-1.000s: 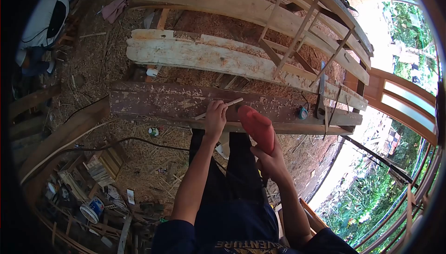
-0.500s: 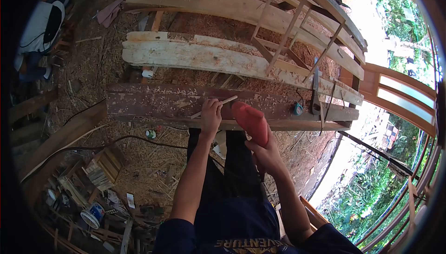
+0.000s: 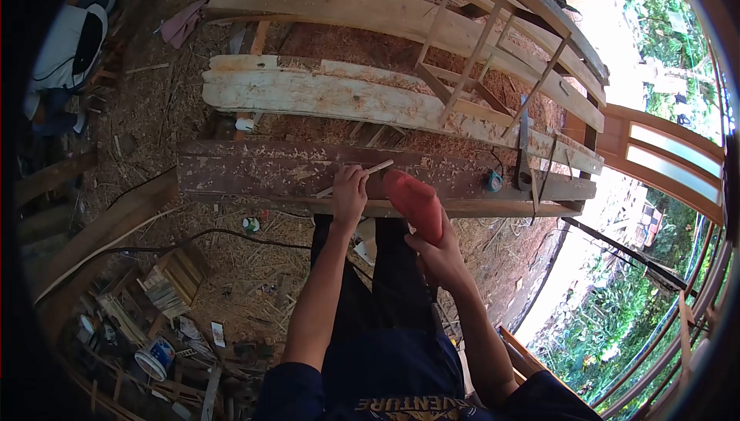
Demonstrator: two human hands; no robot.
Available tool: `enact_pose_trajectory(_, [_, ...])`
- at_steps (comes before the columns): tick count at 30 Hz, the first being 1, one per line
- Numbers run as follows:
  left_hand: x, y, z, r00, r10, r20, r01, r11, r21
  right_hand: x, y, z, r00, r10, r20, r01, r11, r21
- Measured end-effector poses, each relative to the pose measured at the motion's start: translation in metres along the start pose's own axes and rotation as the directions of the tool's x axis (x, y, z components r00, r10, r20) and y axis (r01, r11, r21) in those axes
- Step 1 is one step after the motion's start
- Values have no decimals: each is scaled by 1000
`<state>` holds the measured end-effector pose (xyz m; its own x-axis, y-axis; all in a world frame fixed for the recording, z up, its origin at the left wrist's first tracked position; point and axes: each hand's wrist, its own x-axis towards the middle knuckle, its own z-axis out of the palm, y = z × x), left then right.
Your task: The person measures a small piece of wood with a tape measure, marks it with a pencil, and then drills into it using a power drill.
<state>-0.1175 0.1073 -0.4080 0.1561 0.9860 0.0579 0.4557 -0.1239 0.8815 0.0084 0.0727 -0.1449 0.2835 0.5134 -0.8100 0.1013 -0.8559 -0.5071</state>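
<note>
Unmoved | left hand [image 3: 349,194] pins stick [image 3: 378,167] | right hand [image 3: 439,259]: red tool [image 3: 415,204], tip hidden

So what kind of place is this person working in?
Probably an open-sided carpentry workshop: rough-sawn planks laid side by side, wood shavings covering the ground, a red tool in the right hand, and a thin wooden stick in the left hand.

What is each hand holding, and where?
Left hand grips a stick near its middle; right hand grips the red tool at its near end.
</note>
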Motion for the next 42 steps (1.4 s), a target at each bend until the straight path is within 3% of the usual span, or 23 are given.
enact_pose_trajectory(25, [1, 5, -1, 1000, 12, -5, -12, 1000, 24, 4, 9, 1, 1000, 18, -11, -18, 998, 55])
enact_pose_trajectory(32, [11, -13, -16, 966, 118, 231, -124, 992, 12, 5, 11, -3, 999, 36, 2, -37, 998, 55])
enact_pose_trajectory(34, [16, -20, -18, 944, 207, 258, -211, 978, -12, 5, 14, -3, 1000, 9, -6, -9, 999, 45])
enact_pose_trajectory(42, [19, -19, -19, 955, 167, 246, -145, 984, -107, 3, 14, 3, 999, 28, -34, -24, 994, 107])
